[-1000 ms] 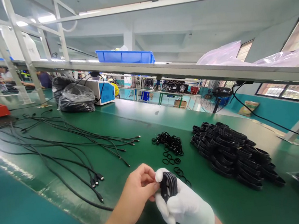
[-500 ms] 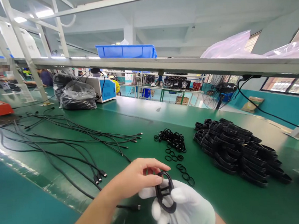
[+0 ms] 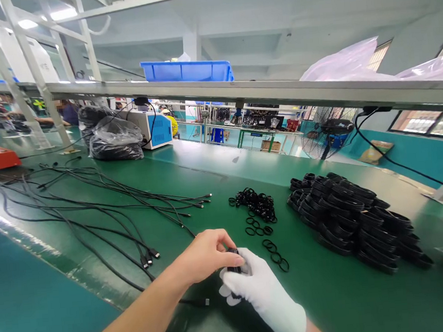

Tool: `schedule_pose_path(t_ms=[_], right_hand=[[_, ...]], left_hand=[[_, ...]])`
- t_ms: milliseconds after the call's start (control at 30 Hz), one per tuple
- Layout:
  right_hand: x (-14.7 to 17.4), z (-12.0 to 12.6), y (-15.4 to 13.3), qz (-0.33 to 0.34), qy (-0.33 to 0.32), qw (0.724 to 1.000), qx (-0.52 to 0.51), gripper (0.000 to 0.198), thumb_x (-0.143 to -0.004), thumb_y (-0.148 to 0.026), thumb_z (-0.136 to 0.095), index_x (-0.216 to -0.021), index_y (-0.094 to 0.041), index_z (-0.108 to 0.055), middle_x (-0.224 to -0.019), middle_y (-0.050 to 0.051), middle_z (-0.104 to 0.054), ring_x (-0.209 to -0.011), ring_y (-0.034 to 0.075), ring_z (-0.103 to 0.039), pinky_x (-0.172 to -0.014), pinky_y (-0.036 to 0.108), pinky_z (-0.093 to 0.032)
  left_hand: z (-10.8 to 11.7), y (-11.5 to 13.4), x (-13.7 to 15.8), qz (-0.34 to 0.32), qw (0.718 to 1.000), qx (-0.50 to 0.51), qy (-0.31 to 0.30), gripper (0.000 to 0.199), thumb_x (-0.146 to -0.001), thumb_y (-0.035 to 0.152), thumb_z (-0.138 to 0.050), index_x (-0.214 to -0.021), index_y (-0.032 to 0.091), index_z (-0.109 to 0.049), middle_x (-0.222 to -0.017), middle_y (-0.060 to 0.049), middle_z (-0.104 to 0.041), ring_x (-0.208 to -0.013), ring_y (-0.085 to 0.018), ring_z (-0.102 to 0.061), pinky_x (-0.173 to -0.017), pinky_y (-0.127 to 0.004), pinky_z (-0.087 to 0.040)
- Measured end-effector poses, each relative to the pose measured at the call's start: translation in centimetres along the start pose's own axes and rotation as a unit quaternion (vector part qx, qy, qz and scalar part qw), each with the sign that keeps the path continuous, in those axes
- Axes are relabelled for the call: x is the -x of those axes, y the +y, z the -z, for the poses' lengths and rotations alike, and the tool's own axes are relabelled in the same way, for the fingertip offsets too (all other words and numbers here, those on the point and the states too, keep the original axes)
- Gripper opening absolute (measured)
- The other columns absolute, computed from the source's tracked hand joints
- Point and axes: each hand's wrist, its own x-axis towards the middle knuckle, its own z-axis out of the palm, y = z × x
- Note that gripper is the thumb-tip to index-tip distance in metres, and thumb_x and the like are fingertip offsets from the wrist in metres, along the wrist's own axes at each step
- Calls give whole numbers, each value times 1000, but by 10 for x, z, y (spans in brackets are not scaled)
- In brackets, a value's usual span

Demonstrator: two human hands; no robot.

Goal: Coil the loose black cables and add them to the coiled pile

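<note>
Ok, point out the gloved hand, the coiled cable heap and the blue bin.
Gloved right hand (image 3: 257,282), head view: back of glove.
Coiled cable heap (image 3: 345,214), head view: middle of the coils.
Blue bin (image 3: 186,73), head view: front wall.

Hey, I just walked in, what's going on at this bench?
A person is handling a small black coil with both hands. The bare left hand has its fingers on it, and the white-gloved right hand grips it; the hands hide much of it. On the green tabletop, loose black cables stretch out to the left, a heap of small black rings lies beyond the hands, and a big pile of black coils sits to the right.
</note>
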Motion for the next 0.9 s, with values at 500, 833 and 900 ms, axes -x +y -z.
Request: schedule_pose_path(t_ms=[500, 833, 900], right_hand=[[-5, 11, 5, -34, -125, 989, -72, 49, -68, -48, -66, -98, -13, -50, -91, 7, -54, -76, 19, -62, -61, 32, -50], [-4, 7, 3, -58, -90, 992, -63, 49, -64, -45, -70, -94, -12, -49, -81, 6, -57, -66, 19, -62, -54, 30, -48], [-5, 11, 5, -53, -145, 980, -128, 50, -68, -49, -66, -98, -12, -50, -87, 7, -56, -69, 19, -62, -56, 31, -49]], left_hand=[[-8, -12, -1, 21, 996, -75, 43, 36, -60, 50, -67, -75, 18, -63, -58, 3, -57, -50, -13, -49, -44, -21, -30], [-11, -10, -1, 25, 992, -96, 76, 34, -54, 50, -71, -64, 19, -61, -60, 2, -59, -56, -14, -50, -45, -21, -28], [-11, -9, -2, 24, 993, -89, 77, 32, -55, 48, -71, -61, 19, -60, -58, 2, -59, -54, -14, -50, -45, -21, -29]])
